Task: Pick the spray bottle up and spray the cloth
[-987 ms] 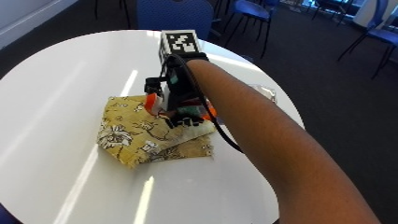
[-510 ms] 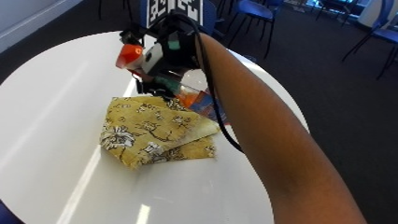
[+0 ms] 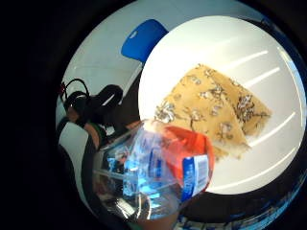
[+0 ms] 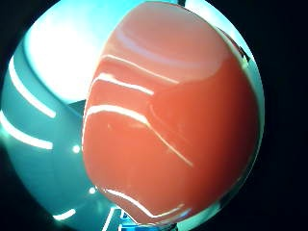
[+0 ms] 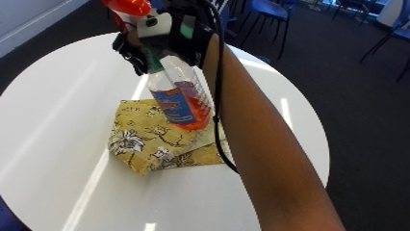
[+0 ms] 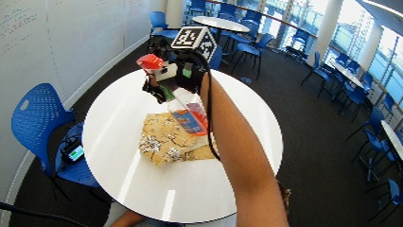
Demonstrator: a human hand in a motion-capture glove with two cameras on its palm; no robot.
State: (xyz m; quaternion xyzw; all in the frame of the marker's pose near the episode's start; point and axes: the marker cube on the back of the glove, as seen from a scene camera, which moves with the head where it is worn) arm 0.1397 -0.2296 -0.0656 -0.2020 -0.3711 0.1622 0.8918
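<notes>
Above the round white table (image 5: 57, 96), the gloved right hand (image 5: 168, 36) holds the spray bottle (image 5: 176, 94) in the air, its fingers curled round the neck just under the red spray head (image 5: 128, 6). The bottle's long axis runs tilted from the vertical: the red head is uppermost and leans toward the far-left side of the table, while the clear body with its blue label and orange liquid slants down and toward the person, below the hand. Which way the nozzle itself faces cannot be told. Beneath the hand and the bottle's lower end lies the cloth (image 5: 147, 139), a folded yellow piece with a dark floral print, flat on the table and apart from the bottle. In the wide outside view the same hand (image 6: 179, 66) carries the bottle (image 6: 186, 111) over the cloth (image 6: 165, 139), with a blue chair (image 6: 39, 118) standing off the table's left edge. From the little finger side of the palm, the bottle's body (image 3: 158, 165) sits close to the hand, with the cloth (image 3: 211, 112) spread on the table beyond it. From the thumb side, the red head (image 4: 173, 110) fills nearly the whole view.
</notes>
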